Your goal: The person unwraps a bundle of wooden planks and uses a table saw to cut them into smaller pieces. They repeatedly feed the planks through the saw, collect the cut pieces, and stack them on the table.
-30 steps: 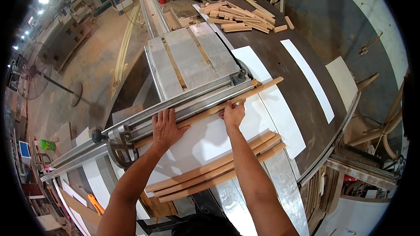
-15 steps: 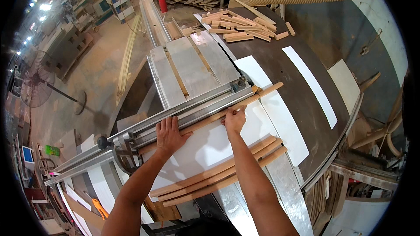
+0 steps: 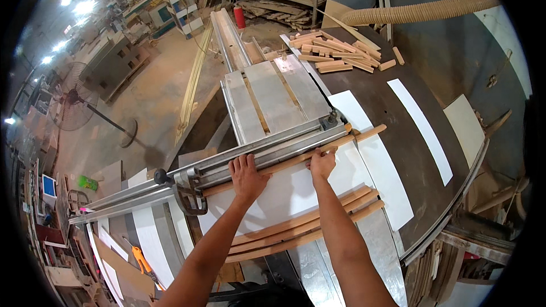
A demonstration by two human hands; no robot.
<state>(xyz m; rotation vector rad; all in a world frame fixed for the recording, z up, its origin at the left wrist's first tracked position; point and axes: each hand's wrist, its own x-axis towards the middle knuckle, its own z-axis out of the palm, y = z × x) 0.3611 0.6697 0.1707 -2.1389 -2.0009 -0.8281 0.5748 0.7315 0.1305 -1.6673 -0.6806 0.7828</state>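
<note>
A long wooden strip (image 3: 290, 163) lies along the metal fence (image 3: 273, 149) of a saw table, its right end reaching past the fence. My left hand (image 3: 248, 182) presses the strip against the fence, fingers over the fence edge and thumb along the wood. Farther right, my right hand (image 3: 322, 163) pinches the same strip between thumb and curled fingers. Beneath it is a white board (image 3: 284, 193). Several similar strips (image 3: 307, 223) lie side by side closer to me, partly covered by my right forearm.
Short cut wood pieces (image 3: 341, 51) are heaped on the dark tabletop (image 3: 392, 136) at the far right, near a white strip (image 3: 421, 131). A clamp with a black knob (image 3: 190, 187) sits at the fence's left. An orange-handled tool (image 3: 141, 260) lies lower left. A ribbed hose (image 3: 421, 12) hangs beyond.
The whole view has shifted, so the scene sits farther right and lower in the picture. Both hands keep about the same places on the strip, which has not visibly moved along the fence.
</note>
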